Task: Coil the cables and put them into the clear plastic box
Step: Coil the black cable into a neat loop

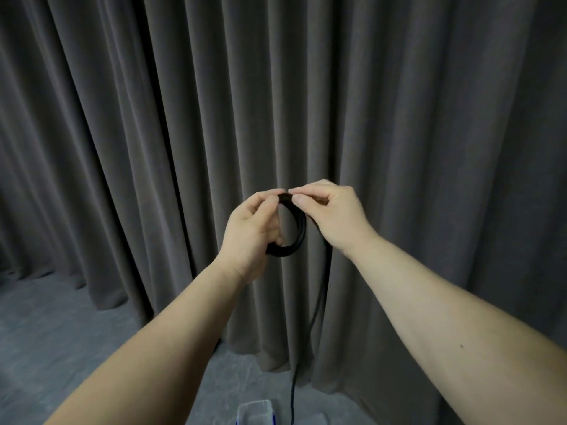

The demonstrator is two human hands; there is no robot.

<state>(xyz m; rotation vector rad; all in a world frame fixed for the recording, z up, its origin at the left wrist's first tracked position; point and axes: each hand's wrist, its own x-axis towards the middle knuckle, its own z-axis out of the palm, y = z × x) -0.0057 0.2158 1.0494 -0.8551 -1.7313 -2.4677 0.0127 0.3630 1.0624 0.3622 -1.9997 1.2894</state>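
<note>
Grey pleated curtain fills the background down to a grey floor, and you hold the work up in front of it. Your left hand has its fingers curled through the black cable coil, thumb and forefinger pinching the top of the loops; your right hand pinches the same top point from the other side, touching the left fingertips. This cable looks light, limp and a little springy, so I judge the loops will fan apart unless you grip across all of them at once. From the right hand a loose tail hangs to the floor; its end is cut off below. Only a corner of the clear plastic box shows at the bottom edge, blurred, its contents impossible to make out
</note>
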